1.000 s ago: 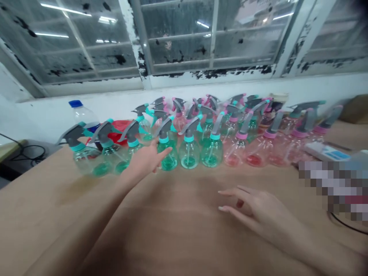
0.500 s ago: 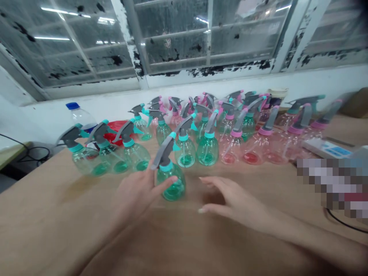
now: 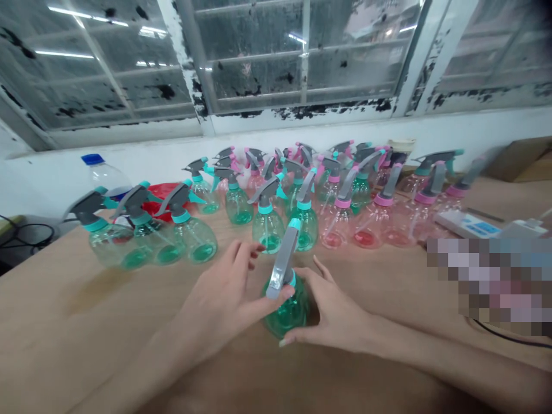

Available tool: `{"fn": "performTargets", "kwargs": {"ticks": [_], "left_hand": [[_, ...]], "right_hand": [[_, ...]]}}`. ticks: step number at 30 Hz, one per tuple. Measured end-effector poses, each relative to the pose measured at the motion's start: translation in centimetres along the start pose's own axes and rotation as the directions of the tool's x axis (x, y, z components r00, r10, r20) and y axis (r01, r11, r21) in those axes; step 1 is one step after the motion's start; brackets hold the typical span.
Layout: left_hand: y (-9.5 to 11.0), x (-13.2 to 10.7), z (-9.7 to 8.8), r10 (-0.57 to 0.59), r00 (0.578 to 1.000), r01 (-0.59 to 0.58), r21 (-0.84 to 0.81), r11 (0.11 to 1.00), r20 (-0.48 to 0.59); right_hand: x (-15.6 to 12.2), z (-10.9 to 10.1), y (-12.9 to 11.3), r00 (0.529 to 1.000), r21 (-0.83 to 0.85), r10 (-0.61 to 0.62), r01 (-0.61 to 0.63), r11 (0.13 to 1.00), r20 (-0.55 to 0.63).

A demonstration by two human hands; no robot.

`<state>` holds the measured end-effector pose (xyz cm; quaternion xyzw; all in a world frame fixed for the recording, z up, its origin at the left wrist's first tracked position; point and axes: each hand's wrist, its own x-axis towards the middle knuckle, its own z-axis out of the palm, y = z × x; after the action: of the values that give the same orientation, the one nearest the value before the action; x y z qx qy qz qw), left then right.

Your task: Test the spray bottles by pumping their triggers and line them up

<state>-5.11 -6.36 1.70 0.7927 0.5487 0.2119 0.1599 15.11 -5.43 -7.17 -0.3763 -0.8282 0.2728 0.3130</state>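
Note:
A green spray bottle (image 3: pixel 285 313) with a grey trigger head and turquoise collar stands close in front of me, its head tilted away. My right hand (image 3: pixel 334 310) wraps round the bottle's right side, thumb low at the front and fingers behind. My left hand (image 3: pixel 230 287) is on its left with fingers apart; its thumb lies against the front near the grey head, and the other fingers reach past the bottle without closing on it. Just behind stand two more green spray bottles (image 3: pixel 268 227), and to the left several green spray bottles (image 3: pixel 196 238) in a row.
Pink spray bottles (image 3: pixel 366 227) line the right side of the wooden table (image 3: pixel 142 322), with more crowded behind. At the back left are a blue-capped water bottle (image 3: pixel 103 175) and a red item (image 3: pixel 166 192). A white device (image 3: pixel 468 223), a blurred-out patch and a black cable lie right.
The near green bottle has moved right and closer to me. My right hand has closed on its side, while my left hand's fingers have come away from its neck.

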Motion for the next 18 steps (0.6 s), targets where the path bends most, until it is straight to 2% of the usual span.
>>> {"fn": "performTargets", "kwargs": {"ticks": [2, 4, 7, 13, 15, 18], "left_hand": [[0.0, 1.2, 0.3, 0.058, 0.998, -0.053, -0.188, 0.981, 0.02], [0.3, 2.3, 0.9, 0.129, 0.991, -0.113, -0.365, 0.924, 0.02], [0.9, 3.5, 2.2, 0.202, 0.979, -0.166, -0.502, 0.849, 0.017], [0.9, 4.3, 3.4, 0.161, 0.982, -0.189, -0.47, 0.862, -0.101], [0.8, 4.4, 3.4, 0.14, 0.983, -0.181, -0.473, 0.863, -0.12], [0.6, 4.5, 3.2, 0.088, 0.983, -0.156, -0.483, 0.862, -0.16]], "right_hand": [[0.1, -0.4, 0.1, 1.0, -0.018, -0.006, 0.006, 1.0, 0.009], [0.4, -0.7, 0.0, 1.0, -0.039, -0.022, 0.023, 0.999, 0.019], [0.8, -0.7, -0.1, 0.999, -0.069, -0.03, 0.031, 0.997, 0.012], [0.3, 1.0, 1.2, 0.992, -0.09, 0.035, -0.047, 0.995, -0.124], [-0.3, 1.3, 1.9, 0.993, -0.169, 0.051, -0.068, 0.983, -0.103], [-1.1, 0.7, 3.0, 0.998, -0.27, 0.053, -0.045, 0.962, 0.025]]}}
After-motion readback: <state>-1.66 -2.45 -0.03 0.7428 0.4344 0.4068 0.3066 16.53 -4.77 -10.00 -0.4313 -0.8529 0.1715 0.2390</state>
